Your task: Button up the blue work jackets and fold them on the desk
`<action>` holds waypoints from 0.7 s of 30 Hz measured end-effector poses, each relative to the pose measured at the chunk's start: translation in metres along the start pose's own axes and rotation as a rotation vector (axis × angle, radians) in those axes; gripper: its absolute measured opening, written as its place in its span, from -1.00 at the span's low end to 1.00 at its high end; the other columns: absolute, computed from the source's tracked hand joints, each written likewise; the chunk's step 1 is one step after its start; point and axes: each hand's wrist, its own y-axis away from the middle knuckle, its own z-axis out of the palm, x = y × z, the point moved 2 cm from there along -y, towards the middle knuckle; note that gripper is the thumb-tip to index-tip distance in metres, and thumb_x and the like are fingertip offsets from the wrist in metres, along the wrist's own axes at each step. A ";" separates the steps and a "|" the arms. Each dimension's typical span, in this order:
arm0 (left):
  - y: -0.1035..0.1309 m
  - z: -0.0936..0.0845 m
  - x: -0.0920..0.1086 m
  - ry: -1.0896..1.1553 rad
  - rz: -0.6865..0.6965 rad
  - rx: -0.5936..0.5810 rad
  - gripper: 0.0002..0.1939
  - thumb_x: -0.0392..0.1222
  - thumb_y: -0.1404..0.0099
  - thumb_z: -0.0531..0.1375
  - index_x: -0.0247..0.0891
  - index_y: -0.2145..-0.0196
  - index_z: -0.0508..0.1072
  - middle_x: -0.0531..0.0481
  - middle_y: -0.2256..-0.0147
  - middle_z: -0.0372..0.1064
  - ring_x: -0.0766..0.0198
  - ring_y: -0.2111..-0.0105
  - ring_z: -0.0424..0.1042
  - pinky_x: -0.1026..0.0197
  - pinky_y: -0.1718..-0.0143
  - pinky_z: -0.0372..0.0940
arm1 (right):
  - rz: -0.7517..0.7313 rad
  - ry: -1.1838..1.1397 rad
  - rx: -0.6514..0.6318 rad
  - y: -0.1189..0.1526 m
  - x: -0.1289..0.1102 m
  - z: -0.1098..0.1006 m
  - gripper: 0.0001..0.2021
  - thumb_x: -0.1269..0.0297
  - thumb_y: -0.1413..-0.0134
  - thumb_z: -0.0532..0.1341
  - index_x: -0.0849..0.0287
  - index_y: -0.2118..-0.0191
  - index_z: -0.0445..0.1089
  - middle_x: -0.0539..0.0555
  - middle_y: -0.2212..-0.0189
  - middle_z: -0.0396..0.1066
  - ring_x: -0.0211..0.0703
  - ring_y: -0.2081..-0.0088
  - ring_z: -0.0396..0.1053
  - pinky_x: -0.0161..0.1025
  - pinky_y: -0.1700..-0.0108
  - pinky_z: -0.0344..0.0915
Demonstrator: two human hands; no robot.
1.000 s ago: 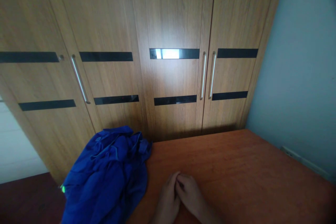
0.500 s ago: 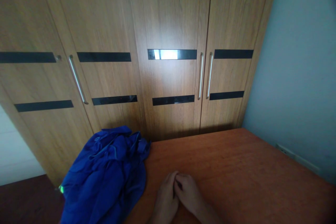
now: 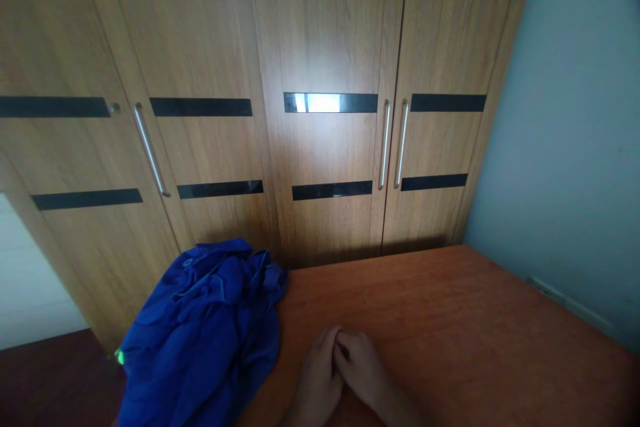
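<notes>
My left hand [image 3: 317, 377] and my right hand [image 3: 361, 367] rest side by side on the reddish-brown wooden table [image 3: 450, 327], fingertips touching each other. Neither hand holds anything, and the fingers lie loosely curled together. A crumpled blue garment [image 3: 205, 330] lies on the table's left part, just left of my left hand, with a small bright green spot at its left edge.
A wooden wardrobe [image 3: 320, 47] with several doors, black inlay strips and metal bar handles [image 3: 385, 144] stands right behind the table. A grey-blue wall [image 3: 575, 133] runs along the right. Dark floor [image 3: 50, 380] shows at lower left.
The hands and the garment stay put. Only the view drifts slightly left and back.
</notes>
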 end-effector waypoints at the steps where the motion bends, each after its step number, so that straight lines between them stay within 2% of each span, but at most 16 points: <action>1: 0.000 0.000 0.000 -0.005 0.001 -0.002 -0.41 -0.45 -0.06 0.01 -0.21 -0.07 0.36 -0.12 -0.08 0.35 0.15 -0.11 0.30 -0.01 -0.19 0.14 | 0.004 0.001 0.004 0.000 0.000 0.000 -0.78 0.52 -0.08 0.06 0.19 0.48 0.39 0.04 0.48 0.46 -0.26 0.44 0.38 -0.36 0.38 0.12; 11: 0.001 0.000 0.001 -0.022 0.032 -0.006 -0.42 -0.44 -0.08 0.02 -0.29 -0.09 0.33 -0.19 -0.09 0.33 0.12 -0.11 0.29 -0.03 -0.18 0.14 | 0.011 -0.002 0.001 0.000 -0.004 -0.005 -0.76 0.53 -0.07 0.06 0.20 0.48 0.42 0.04 0.50 0.46 -0.26 0.46 0.38 -0.36 0.41 0.11; 21: 0.002 -0.001 0.000 -0.033 0.015 -0.010 -0.40 -0.45 -0.07 0.02 -0.24 -0.09 0.33 -0.15 -0.11 0.32 0.13 -0.13 0.28 -0.03 -0.20 0.12 | 0.020 -0.006 -0.005 0.000 -0.003 -0.003 -0.77 0.54 -0.09 0.07 0.20 0.47 0.41 0.04 0.47 0.47 -0.27 0.44 0.38 -0.38 0.39 0.10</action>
